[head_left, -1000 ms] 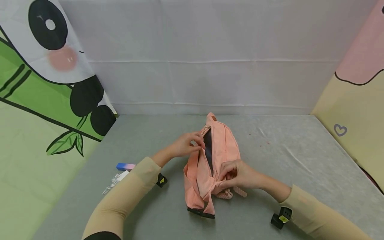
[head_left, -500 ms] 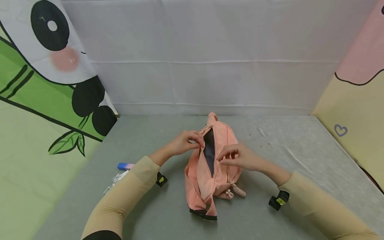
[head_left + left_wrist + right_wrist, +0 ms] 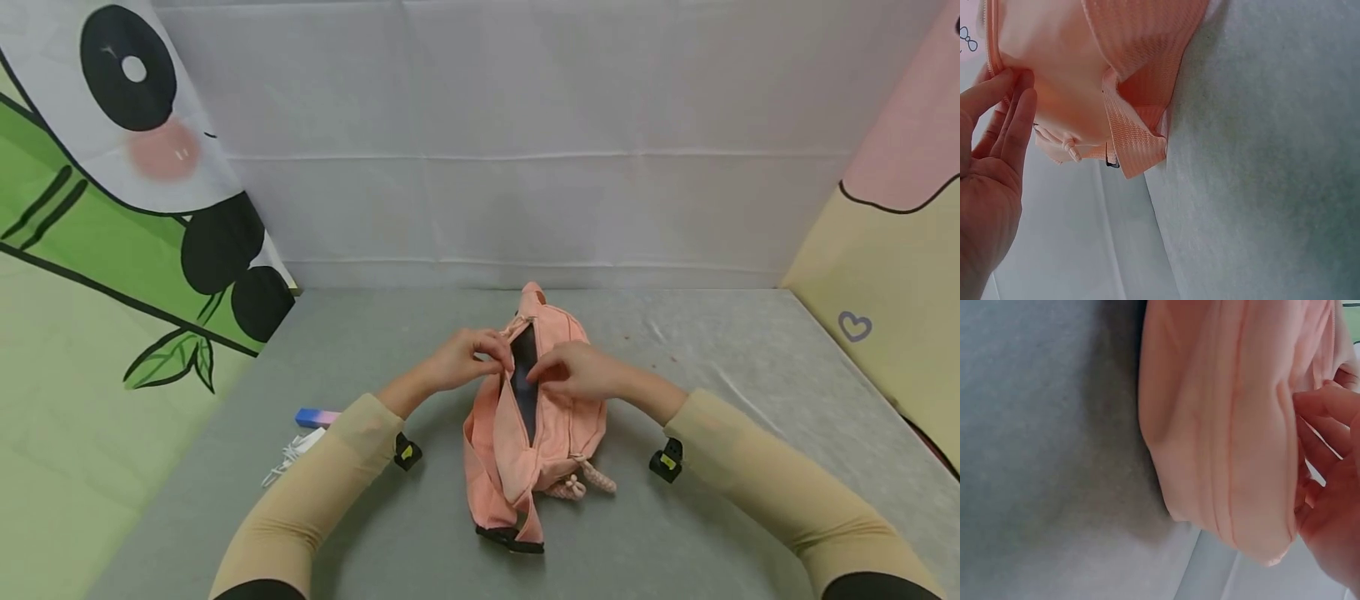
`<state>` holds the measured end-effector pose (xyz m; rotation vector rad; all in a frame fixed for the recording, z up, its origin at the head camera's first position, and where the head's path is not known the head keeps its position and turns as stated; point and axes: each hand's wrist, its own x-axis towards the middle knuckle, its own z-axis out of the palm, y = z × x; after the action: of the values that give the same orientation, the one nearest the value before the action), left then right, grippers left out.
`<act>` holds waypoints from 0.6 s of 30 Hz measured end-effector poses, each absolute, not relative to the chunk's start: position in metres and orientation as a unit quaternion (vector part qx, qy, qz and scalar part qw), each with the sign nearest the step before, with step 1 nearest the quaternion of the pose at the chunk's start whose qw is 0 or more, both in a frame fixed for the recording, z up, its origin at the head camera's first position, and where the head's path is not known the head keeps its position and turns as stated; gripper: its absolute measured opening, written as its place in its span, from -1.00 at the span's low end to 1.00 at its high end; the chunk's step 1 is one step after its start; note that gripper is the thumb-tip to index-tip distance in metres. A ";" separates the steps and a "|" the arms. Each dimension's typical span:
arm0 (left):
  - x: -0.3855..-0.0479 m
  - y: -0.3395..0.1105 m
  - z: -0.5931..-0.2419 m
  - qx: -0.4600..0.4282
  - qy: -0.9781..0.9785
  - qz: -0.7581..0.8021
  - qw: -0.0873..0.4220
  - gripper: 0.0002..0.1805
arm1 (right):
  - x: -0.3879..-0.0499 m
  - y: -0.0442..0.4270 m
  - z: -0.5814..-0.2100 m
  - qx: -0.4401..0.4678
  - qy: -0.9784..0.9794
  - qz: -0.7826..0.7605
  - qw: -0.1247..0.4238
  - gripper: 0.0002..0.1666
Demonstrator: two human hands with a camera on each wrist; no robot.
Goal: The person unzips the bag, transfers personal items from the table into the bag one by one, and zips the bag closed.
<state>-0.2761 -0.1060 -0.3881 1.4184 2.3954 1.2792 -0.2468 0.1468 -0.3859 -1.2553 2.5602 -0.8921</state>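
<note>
A pink backpack [image 3: 513, 458] with straps lies on the grey table, its zipped mouth parted to show a dark lining [image 3: 525, 396]. My left hand [image 3: 468, 360] pinches the left edge of that mouth between thumb and fingers; the left wrist view shows the hand [image 3: 997, 144] at the zipper line. On the opposite edge, my right hand [image 3: 581, 371] grips the fabric, with its fingertips at the opening. Seen from the right wrist, the thumb side of the hand [image 3: 1335, 469] creases the pink cloth, and some fingers are partly hidden behind it.
Left of the backpack, partly behind the left sleeve, lie a blue-and-pink box [image 3: 315, 417] and a white item with a bundled cable [image 3: 292, 454]. Braided cords [image 3: 577, 485] hang at the bag's near right. A pale curtain [image 3: 525, 167] closes off the table's far edge.
My right hand has left the near end of the zipper, moved up and away along the bag, and now holds the mouth's right edge. The left hand keeps its pinch, and the opening looks wider.
</note>
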 end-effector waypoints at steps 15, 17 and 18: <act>-0.277 -0.110 -0.388 0.459 0.777 0.429 0.049 -0.90 | -0.244 0.149 -0.387 -0.421 0.879 -0.211 0.071 -0.68; -0.276 -0.111 -0.389 0.459 0.779 0.424 0.046 -0.91 | -0.243 0.149 -0.387 -0.420 0.880 -0.210 0.067 -0.73; -0.275 -0.111 -0.390 0.459 0.780 0.423 0.046 -0.92 | -0.243 0.150 -0.388 -0.420 0.880 -0.212 0.063 -0.76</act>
<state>-0.2755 -0.1111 -0.3898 1.4017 2.3805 1.2920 -0.2426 0.1499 -0.3878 -1.2704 2.6590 -0.6404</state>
